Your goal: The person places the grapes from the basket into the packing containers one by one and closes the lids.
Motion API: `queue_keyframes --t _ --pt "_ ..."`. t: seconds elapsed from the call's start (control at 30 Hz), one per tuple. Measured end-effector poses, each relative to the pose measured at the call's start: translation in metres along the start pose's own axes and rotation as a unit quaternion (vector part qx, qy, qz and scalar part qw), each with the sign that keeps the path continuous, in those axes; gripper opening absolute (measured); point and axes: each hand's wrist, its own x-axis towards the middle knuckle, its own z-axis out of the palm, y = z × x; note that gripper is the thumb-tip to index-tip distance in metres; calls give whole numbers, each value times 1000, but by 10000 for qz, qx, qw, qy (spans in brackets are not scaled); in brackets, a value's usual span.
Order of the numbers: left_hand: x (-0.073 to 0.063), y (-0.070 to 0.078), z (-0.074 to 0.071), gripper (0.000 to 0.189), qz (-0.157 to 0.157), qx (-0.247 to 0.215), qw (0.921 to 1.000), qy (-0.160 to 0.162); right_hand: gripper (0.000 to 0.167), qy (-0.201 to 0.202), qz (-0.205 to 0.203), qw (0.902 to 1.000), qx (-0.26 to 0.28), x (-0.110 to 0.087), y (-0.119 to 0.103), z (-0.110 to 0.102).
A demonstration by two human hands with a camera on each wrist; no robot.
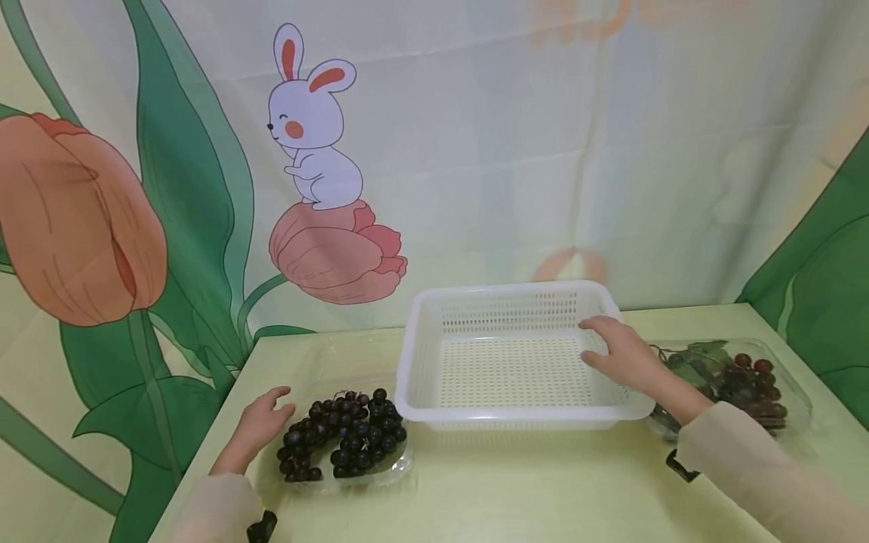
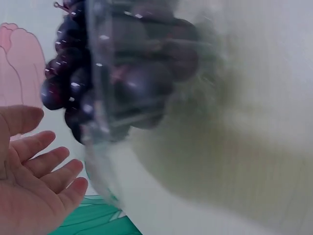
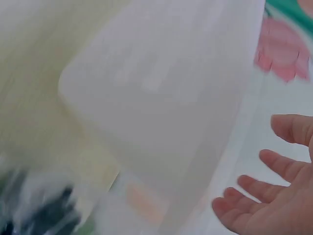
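Note:
Dark grapes [image 1: 366,434] fill a clear plastic box [image 1: 397,469] at the table's left. My left hand [image 1: 261,422] hovers at the left side of that box, fingers apart and holding nothing; the left wrist view has the open palm [image 2: 34,181] beside the grapes [image 2: 73,73]. A white plastic basket [image 1: 526,415] with a slotted floor stands in the middle, nothing in it. Over the basket's right side hangs my right hand [image 1: 624,358], its fingers spread and nothing gripped. In the right wrist view this hand [image 3: 269,181] is apart from the blurred basket [image 3: 161,98].
On the right lies another clear box [image 1: 801,400] with reddish grapes [image 1: 756,385] and some green leaves [image 1: 699,362]. A printed cloth [image 1: 475,188] with a rabbit and tulips hangs behind the pale green table [image 1: 516,490].

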Motion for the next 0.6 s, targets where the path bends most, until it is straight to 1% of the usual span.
queue_keyframes --t 0.13,0.2,0.33,0.47,0.6 --pt "2 -10 4 40 117 276 9994 183 43 264 -786 9966 -30 -4 -20 20" --pt "1 -13 5 39 150 298 9991 255 43 379 -1123 9929 -60 -7 -30 31" --pt "1 -17 8 37 248 353 9981 443 46 481 -1724 9836 -218 -13 -48 52" --pt "1 -19 10 37 266 373 9973 577 47 583 -2403 9683 -367 -18 -60 73" --pt "3 -19 10 37 172 342 9978 539 50 698 -2984 9491 -725 -21 -68 91"
